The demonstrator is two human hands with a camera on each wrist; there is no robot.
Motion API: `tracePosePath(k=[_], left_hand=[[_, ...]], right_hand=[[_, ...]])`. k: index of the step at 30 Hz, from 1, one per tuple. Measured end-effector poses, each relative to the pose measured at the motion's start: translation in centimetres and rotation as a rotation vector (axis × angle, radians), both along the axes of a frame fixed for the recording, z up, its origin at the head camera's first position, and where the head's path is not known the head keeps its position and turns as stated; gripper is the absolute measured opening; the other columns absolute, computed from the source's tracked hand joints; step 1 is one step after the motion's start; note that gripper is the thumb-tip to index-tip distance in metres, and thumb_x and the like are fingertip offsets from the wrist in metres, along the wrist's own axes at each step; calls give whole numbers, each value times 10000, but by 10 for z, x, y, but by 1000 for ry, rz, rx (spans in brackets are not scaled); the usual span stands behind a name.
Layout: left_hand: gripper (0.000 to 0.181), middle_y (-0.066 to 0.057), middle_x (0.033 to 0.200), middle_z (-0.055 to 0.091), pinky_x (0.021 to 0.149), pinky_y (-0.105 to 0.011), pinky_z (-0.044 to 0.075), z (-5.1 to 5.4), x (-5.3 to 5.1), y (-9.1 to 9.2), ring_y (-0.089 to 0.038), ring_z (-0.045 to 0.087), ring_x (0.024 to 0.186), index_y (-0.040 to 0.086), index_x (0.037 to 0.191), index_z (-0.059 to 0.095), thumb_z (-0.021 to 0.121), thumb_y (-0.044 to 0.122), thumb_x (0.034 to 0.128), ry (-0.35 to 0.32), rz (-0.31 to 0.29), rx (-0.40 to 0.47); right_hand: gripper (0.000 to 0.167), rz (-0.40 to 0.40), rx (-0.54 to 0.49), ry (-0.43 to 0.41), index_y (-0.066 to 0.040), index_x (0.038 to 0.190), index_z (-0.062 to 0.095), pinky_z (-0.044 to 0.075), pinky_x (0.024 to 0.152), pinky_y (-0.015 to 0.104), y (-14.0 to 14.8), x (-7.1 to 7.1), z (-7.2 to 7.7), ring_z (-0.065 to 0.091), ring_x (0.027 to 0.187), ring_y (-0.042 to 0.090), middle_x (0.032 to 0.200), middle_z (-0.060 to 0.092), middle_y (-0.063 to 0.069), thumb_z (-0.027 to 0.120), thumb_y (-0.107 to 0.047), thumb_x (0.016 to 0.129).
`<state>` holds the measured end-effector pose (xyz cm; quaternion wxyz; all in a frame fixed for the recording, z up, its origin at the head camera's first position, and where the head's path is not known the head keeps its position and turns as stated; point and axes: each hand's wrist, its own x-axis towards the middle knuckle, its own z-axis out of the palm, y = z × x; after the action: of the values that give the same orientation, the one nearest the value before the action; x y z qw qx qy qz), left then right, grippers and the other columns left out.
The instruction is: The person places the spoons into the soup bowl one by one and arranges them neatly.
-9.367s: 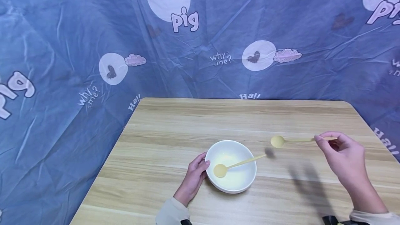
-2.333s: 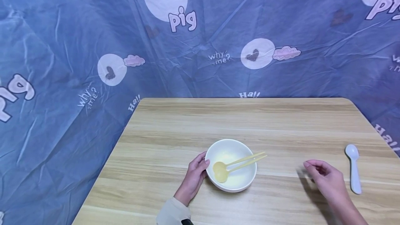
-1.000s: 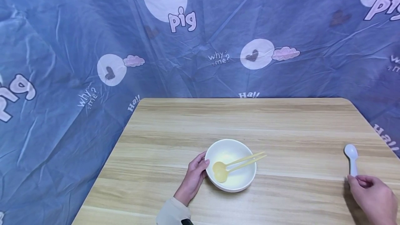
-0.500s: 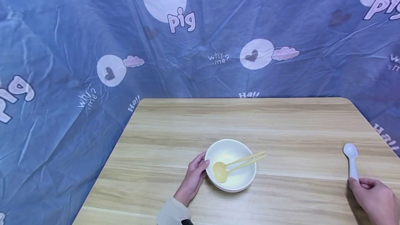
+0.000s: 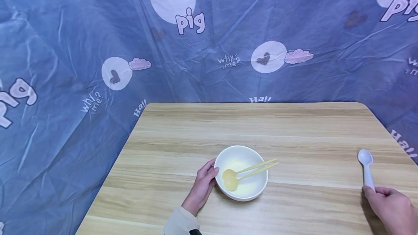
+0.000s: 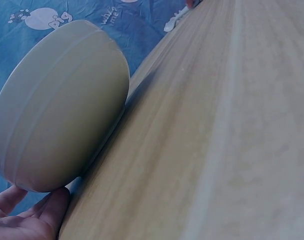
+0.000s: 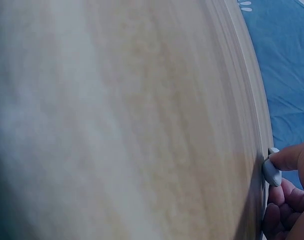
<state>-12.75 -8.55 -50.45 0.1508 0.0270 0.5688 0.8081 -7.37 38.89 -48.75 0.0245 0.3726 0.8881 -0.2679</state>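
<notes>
A white bowl [image 5: 240, 155] stands near the middle of the table, and my left hand [image 5: 202, 188] grips its left side with the thumb at the rim. Two pale yellow spoons [image 5: 230, 182] lie side by side in it, their thin handles sticking out over the right rim. At the far right my right hand [image 5: 392, 207] pinches the handle end of a white spoon [image 5: 365, 157], whose bowl end points away from me. The right wrist view shows thumb and fingers on the spoon handle [image 7: 273, 173]. The left wrist view shows the bowl's outside [image 6: 66, 105] and the fingertips below it.
The wooden table [image 5: 261, 126] ends at a blue printed cloth [image 5: 209, 46] hanging behind it and along both sides. Bare tabletop lies between the bowl and the white spoon. A light sleeve [image 5: 181, 222] covers my left forearm.
Earlier my right hand held the second yellow spoon in the air; that spoon now lies in the bowl. My right hand then moved right and took the white spoon, which has shifted slightly left.
</notes>
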Motion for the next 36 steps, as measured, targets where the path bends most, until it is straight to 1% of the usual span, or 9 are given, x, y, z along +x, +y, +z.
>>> tracePosePath(k=[4, 11, 14, 17, 22, 27, 31, 33, 36], left_hand=[[536, -232, 1393, 448, 946, -275, 452, 0, 0, 0, -209, 509, 1200, -34, 1414, 344, 510, 195, 959, -3, 0, -1], [540, -237, 1386, 453, 941, -267, 453, 0, 1, 0, -202, 516, 1189, -39, 1413, 341, 511, 198, 958, -4, 1, -4], [540, -238, 1383, 456, 940, -273, 456, 0, 1, 0, -205, 518, 1186, -36, 1413, 344, 512, 201, 958, -6, 0, -6], [538, -238, 1379, 459, 940, -282, 459, 0, 1, 0, -207, 522, 1180, -33, 1412, 348, 511, 204, 957, -7, -1, -8], [534, -237, 1374, 464, 936, -287, 463, 0, 0, -1, -198, 528, 1165, -31, 1411, 350, 508, 203, 958, -5, -3, -9], [537, -235, 1367, 471, 930, -284, 466, 0, 0, -1, -189, 534, 1152, -30, 1411, 352, 513, 206, 956, -6, -1, -9], [546, -233, 1364, 474, 930, -282, 466, 0, 0, -1, -187, 537, 1150, -31, 1412, 349, 520, 208, 952, -9, 1, -4], [550, -232, 1365, 474, 932, -282, 465, 0, 0, -1, -187, 537, 1152, -29, 1412, 349, 524, 211, 950, -12, 2, -4], [552, -233, 1368, 471, 934, -283, 464, 0, 0, -1, -192, 534, 1158, -28, 1414, 346, 524, 213, 950, -15, 0, -7]], right_hand=[[483, 12, 2, 14, 67, 984, 652, 378, 611, 383, 1, 1, -1, 538, 680, 249, 789, 665, 211, 570, -390, 853], [472, 10, -6, 40, 61, 944, 666, 368, 591, 354, -1, 3, -2, 534, 662, 227, 754, 673, 181, 580, -393, 848], [470, -6, -17, 58, 57, 909, 677, 353, 592, 338, -2, 3, 1, 513, 618, 172, 686, 666, 120, 581, -400, 851], [457, -25, -29, 84, 51, 877, 682, 341, 578, 303, -2, 3, 3, 463, 554, 85, 606, 634, 17, 584, -395, 850], [479, -42, -50, 123, 91, 963, 643, 341, 517, 250, -1, 3, 6, 426, 508, 36, 552, 557, -102, 569, -368, 850], [439, -9, -51, 219, 124, 967, 622, 344, 484, 212, 0, 5, 7, 428, 485, 20, 522, 486, -177, 550, -295, 858], [400, 7, -66, 293, 129, 950, 613, 349, 474, 196, 2, 6, 9, 414, 486, -3, 518, 460, -191, 545, -255, 861], [340, -9, -82, 327, 89, 888, 620, 354, 460, 195, 2, 5, 11, 406, 482, -13, 514, 449, -196, 547, -241, 857], [153, -54, -119, 379, -111, 741, 606, 360, 444, 197, 4, 4, 13, 401, 477, -24, 519, 432, -214, 560, -214, 844]])
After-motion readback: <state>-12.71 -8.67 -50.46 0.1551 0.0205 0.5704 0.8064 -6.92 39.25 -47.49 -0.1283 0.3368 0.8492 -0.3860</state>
